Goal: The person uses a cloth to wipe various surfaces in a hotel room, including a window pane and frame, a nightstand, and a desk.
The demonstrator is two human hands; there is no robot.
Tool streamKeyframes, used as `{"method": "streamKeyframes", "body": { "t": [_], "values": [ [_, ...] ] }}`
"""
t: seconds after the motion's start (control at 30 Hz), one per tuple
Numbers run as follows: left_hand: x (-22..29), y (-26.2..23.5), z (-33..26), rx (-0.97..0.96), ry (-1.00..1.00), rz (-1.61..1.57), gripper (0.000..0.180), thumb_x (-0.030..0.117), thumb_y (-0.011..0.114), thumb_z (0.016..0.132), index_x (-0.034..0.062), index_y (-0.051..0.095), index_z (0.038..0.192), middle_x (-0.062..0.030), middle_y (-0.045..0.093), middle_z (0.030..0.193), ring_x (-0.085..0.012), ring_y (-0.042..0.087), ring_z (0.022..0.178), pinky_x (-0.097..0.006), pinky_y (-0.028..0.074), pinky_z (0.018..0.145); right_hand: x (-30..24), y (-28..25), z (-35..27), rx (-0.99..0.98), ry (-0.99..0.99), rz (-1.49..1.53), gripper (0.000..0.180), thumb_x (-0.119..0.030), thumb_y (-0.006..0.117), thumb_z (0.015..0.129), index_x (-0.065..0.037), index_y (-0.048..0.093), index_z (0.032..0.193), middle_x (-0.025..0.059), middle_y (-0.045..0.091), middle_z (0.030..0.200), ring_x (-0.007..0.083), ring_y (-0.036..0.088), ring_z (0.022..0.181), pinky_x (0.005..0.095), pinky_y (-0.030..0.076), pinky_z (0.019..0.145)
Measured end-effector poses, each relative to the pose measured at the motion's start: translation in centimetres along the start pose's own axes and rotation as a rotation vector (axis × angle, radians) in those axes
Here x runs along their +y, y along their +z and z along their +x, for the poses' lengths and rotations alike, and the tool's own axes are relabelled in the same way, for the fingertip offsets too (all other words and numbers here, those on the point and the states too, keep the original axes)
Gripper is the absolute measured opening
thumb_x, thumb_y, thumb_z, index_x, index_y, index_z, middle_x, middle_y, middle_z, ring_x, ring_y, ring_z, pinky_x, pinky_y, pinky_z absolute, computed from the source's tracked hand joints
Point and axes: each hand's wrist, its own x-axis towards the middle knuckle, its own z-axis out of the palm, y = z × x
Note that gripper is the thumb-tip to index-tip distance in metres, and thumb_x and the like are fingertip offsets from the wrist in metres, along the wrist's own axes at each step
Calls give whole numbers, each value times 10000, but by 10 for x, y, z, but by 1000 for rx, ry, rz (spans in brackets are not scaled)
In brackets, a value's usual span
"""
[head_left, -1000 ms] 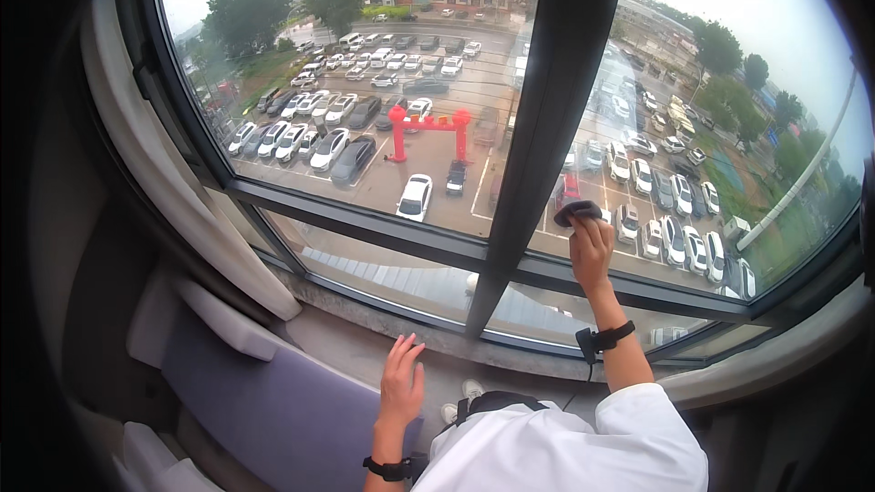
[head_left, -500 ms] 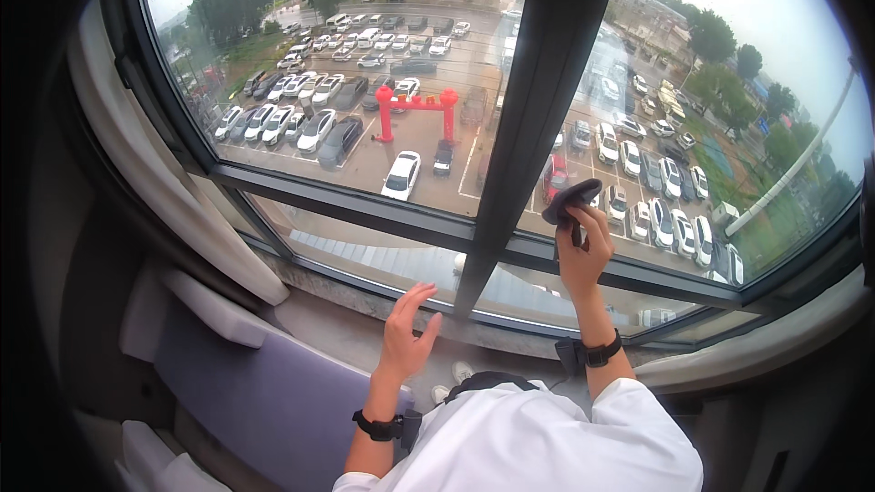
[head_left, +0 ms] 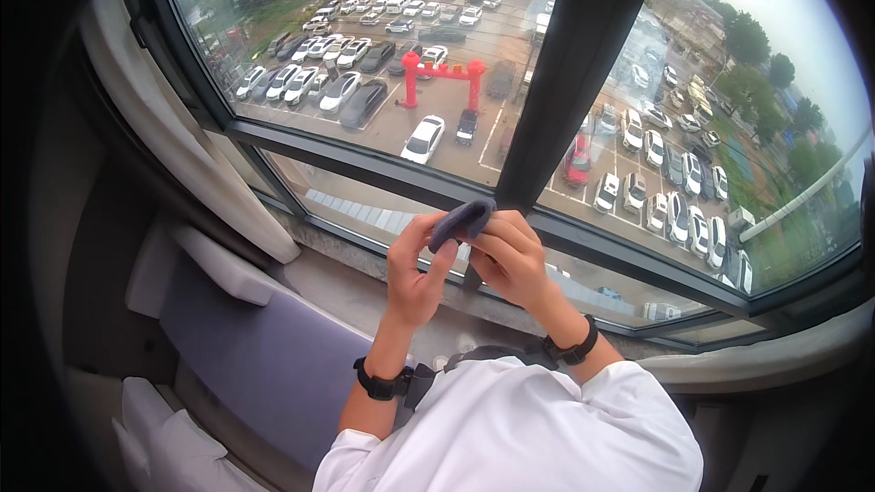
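A dark grey-purple cloth (head_left: 463, 220), folded over on itself, is held up in front of the window frame. My left hand (head_left: 413, 278) grips its left edge, thumb beneath and fingers on top. From the other side, my right hand (head_left: 512, 258) has its fingers bent against the cloth's lower right part; some fingertips are hidden behind it. Both hands are close together at about the middle of the view, below the upright window bar (head_left: 576, 73). Each wrist wears a black band.
A large dark-framed window spans the far side, with a crossbar (head_left: 365, 175) and rows of parked cars outside far below. A purple-grey padded seat (head_left: 255, 337) stands at left, beside a pale curtain (head_left: 169, 141). Another curtain (head_left: 766, 357) hangs at right.
My right hand has come down and left from the right window pane with the cloth. My left hand, open before, has moved up and right and now grips the cloth too.
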Motion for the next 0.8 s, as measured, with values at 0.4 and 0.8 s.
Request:
{"method": "streamKeyframes", "body": {
  "t": [0.4,0.8],
  "values": [
    [5,-13,6,-60,-82,254,173,141,529,985,-3,621,958,-78,585,705,-136,523,624,-272,416,591,7,15,11,-5,299,430,260,97,711,760,-37,668,978,83,644,918,207,638,774,320,502,792],
    [1,-39,-3,-14,-218,330,180,152,630,935,-23,656,966,-45,613,699,-76,532,640,-247,443,593,16,31,9,-31,687,905,529,70,743,771,-33,531,1244,91,609,1183,156,611,1094,286,536,891]
  ]
}}
